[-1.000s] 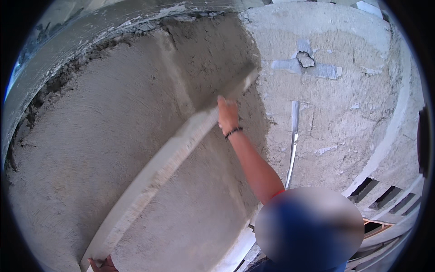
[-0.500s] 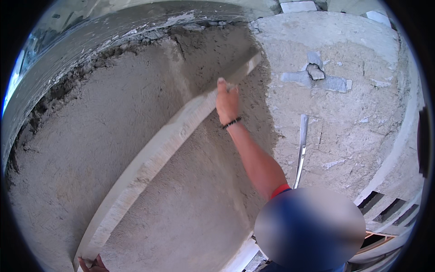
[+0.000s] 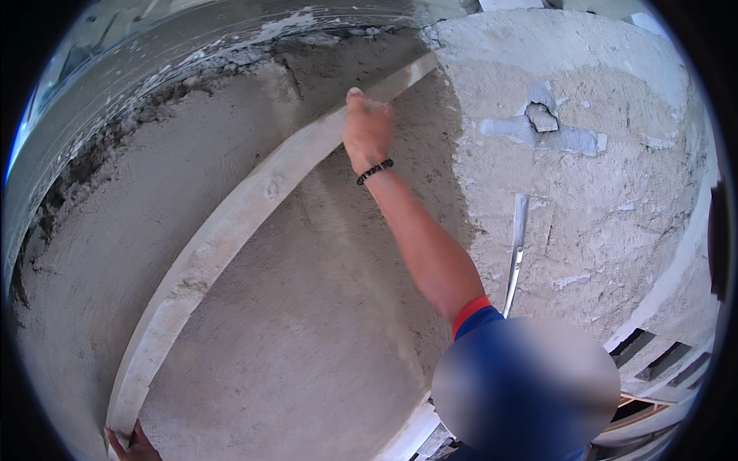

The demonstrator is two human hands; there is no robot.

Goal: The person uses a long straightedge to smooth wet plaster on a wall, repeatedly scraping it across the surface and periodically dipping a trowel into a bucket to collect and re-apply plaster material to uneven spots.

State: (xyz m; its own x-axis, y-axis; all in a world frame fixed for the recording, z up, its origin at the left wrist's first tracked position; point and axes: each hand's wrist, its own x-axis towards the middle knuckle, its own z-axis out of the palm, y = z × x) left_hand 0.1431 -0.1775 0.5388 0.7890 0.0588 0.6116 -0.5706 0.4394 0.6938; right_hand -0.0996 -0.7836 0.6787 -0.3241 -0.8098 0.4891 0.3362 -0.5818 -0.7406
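Observation:
My right hand [image 3: 367, 127] is closed on a long, pale straightedge board [image 3: 198, 257], near its upper end; a dark beaded bracelet is on my wrist. My left hand [image 3: 131, 444], partly cut off at the lower left, grips the board's other end. The board runs diagonally across grey plaster [image 3: 277, 353], looking bowed through the fisheye lens. The plaster under its upper part is darker and rougher, and a pale vertical band shows below it.
A paler rough wall [image 3: 584, 215] at right has a patched hole [image 3: 542, 117] and a metal strip [image 3: 516, 234]. A grey curved edge [image 3: 115, 84] borders the plaster above. Dark slots [image 3: 661, 361] show at lower right. A blurred oval covers part of my blue-sleeved shoulder.
The board and both my hands have moved up and leftward across the plaster. My grip on it stays the same.

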